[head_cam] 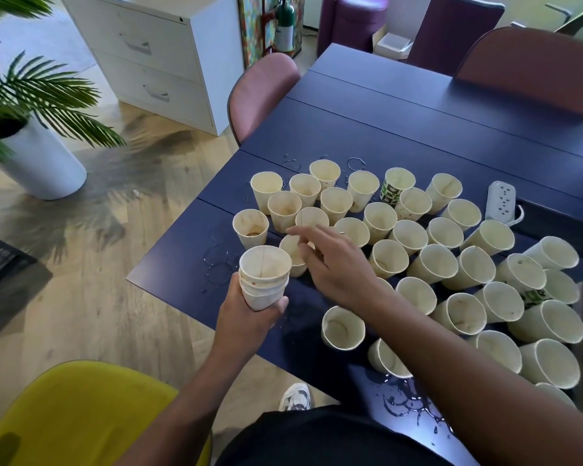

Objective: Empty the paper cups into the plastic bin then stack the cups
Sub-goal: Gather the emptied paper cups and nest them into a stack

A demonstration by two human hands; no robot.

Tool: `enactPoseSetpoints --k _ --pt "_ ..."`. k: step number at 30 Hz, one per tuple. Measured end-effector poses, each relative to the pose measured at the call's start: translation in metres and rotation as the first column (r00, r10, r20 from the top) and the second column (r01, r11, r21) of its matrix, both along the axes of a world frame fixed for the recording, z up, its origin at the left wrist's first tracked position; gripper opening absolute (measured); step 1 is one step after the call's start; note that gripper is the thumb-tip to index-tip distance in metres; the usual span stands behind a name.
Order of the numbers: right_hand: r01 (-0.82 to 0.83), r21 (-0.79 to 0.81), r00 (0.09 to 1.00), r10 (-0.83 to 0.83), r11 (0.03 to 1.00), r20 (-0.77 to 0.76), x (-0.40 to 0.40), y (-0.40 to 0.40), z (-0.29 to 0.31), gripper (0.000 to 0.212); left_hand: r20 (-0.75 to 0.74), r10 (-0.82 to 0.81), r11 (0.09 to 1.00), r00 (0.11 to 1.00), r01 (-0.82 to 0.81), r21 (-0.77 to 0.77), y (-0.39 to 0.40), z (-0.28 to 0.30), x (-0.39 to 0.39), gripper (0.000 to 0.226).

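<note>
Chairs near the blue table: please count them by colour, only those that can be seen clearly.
Pink chairs: 2
Dark purple chair: 1
Yellow chair: 1
Total: 4
The round purple stool is not counted; a shape at the top right corner is too cut off to tell.

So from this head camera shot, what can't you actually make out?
- Plastic bin: not in the head view at all.
- Cup under the right hand: fingers cover it, so contact is unclear.
- Stack in the left hand: cup count unclear, rims overlap.
- Cups at the right edge: cut off by the frame.
- Cup contents: too small to tell.
</note>
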State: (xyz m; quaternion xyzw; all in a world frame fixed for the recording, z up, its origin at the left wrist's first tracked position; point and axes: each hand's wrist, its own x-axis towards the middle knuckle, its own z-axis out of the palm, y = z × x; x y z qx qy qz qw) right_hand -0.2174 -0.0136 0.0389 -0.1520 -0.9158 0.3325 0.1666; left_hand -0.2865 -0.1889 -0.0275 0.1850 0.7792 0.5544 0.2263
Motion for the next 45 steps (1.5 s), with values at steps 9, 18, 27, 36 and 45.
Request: enactPoseSetpoints --k 9,18,27,36,45 --pt "-0.222 0.355 0.834 -0.012 0.908 0.552 -0.021 0.004 -0.027 0.043 0.018 -0.009 0.996 1.000 0.010 -0.090 -0.013 -0.013 0.003 0.062" --pt "-0.208 0.434 0.862 -0.046 0.877 0.505 -0.030 0.002 -0.057 0.024 0.025 -0.008 0.991 1.000 0.011 -0.133 -0.019 -0.016 0.003 0.053" --pt "0.079 0.110 0.994 -0.087 0.991 0.065 -0.017 0.005 -0.008 0.018 0.056 0.010 0.990 0.998 -0.002 -0.142 -0.022 -0.020 -0.001 0.049" --pt "-0.145 0.081 0.985 0.152 0.986 -0.085 -0.011 0.001 0.026 0.019 0.056 0.030 0.982 0.998 -0.019 -0.186 -0.010 -0.018 -0.004 0.046" --pt "-0.353 -0.088 0.887 0.363 0.931 0.284 -0.015 -0.018 0.011 0.022 0.006 0.000 0.991 1.000 0.001 -0.135 -0.005 -0.014 -0.006 0.064"
